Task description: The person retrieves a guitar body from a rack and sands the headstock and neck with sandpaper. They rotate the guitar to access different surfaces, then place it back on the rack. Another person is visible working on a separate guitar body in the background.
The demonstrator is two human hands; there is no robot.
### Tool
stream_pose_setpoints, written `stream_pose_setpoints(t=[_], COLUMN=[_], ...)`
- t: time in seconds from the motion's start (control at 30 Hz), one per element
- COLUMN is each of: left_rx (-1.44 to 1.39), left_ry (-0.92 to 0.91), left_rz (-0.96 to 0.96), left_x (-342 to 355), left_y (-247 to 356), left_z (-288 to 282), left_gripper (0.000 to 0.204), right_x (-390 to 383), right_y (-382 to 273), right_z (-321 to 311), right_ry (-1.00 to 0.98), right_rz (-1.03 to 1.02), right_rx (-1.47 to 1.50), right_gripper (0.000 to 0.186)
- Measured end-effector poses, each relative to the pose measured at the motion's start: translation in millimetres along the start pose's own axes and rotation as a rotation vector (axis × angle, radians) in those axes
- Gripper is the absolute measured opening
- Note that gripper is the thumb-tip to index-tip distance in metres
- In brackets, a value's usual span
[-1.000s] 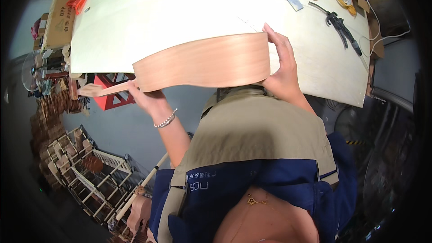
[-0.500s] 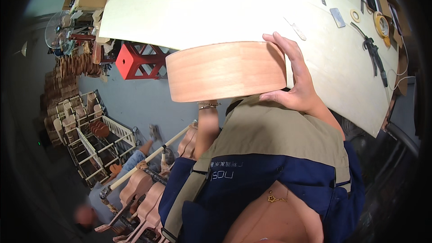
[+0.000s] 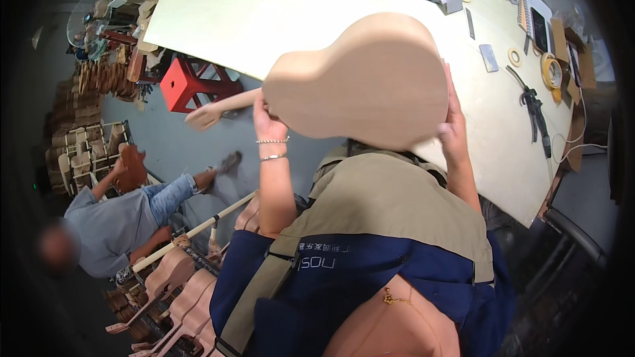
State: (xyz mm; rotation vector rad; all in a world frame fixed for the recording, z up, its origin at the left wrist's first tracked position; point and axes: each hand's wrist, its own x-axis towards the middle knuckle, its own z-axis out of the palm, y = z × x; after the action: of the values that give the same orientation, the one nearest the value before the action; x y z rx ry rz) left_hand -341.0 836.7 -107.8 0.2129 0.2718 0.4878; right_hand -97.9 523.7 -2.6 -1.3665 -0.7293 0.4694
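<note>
Pale and broad, the counter [image 3: 503, 182] spreads behind an unpainted wooden guitar [image 3: 364, 79], held up at the near edge and turned with no soundhole showing. The left hand [image 3: 268, 121] grips it where the neck [image 3: 237, 102] begins, while the right hand [image 3: 454, 129] clasps the wide end [image 3: 423, 92]. It should prove light and stiff, dry rather than slippery, but probably thin-walled and easily dented, so the neck's base and the outer edge look the safest holds.
</note>
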Motion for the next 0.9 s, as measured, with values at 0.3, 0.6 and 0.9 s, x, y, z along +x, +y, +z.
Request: stream_pose_setpoints(t=[0.3, 0.6, 0.9], left_rx=[0.475, 0.908, 1.003], left_ry=[0.195, 0.011, -0.435], left_rz=[0.663, 0.694, 0.486], left_x=[15.9, 18.8, 42.4], left_y=[-59.8, -91.2, -135.3], left_z=[136.6, 190.3, 240.9], left_gripper=[0.042, 0.069, 0.071], right_x=[-10.4, -3.7, 3.5], right_y=[61.1, 11.4, -3.1], right_z=[-10.6, -19.9, -22.0], right_ry=[0.109, 0.126, 0.069], right_rz=[0.147, 0.023, -0.099], right_rx=[0.104, -0.638, -1.008], right_gripper=[0.118, 0.107, 0.096])
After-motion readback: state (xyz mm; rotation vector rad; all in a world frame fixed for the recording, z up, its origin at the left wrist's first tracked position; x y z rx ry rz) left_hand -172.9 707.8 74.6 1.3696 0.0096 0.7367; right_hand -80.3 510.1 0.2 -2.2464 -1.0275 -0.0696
